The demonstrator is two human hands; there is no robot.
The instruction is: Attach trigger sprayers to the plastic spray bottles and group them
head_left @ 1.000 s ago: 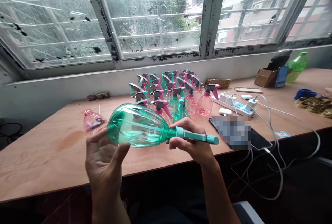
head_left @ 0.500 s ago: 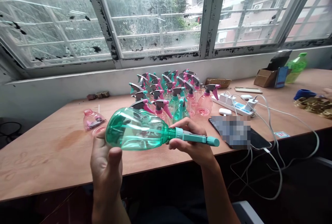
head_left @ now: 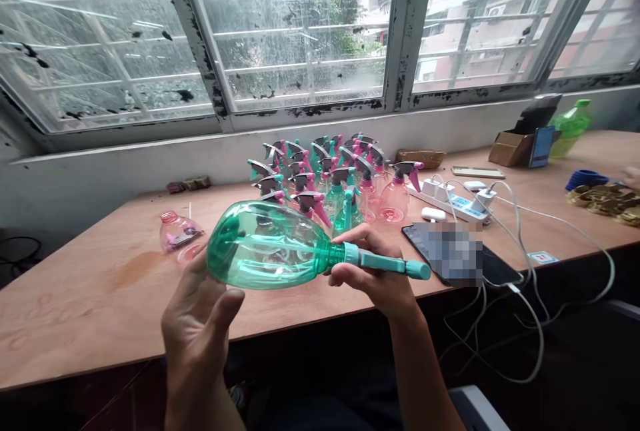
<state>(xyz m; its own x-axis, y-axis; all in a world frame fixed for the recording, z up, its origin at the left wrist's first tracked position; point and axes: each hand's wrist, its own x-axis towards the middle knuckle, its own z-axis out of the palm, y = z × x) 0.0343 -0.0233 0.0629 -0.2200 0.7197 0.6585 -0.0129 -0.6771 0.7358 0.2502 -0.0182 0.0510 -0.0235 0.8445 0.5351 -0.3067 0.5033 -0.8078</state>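
Note:
A clear green plastic bottle lies sideways in the air above the near edge of the wooden table. A teal pump stem sticks out of its neck to the right. My right hand is closed on that stem at the neck. My left hand cups the bottle's rounded bottom from below, thumb and fingers curled against it. Behind the bottle stands a cluster of several finished pink and green spray bottles with grey triggers.
A pink bottle lies on its side at the left. To the right are a blurred phone, a power strip with white cables, a cardboard box, a green jug and brown parts. Barred windows run behind.
The bottle has turned slightly in my hands and tipped a little. My left hand shifted its hold under the bottom; the right hand kept its grip on the stem.

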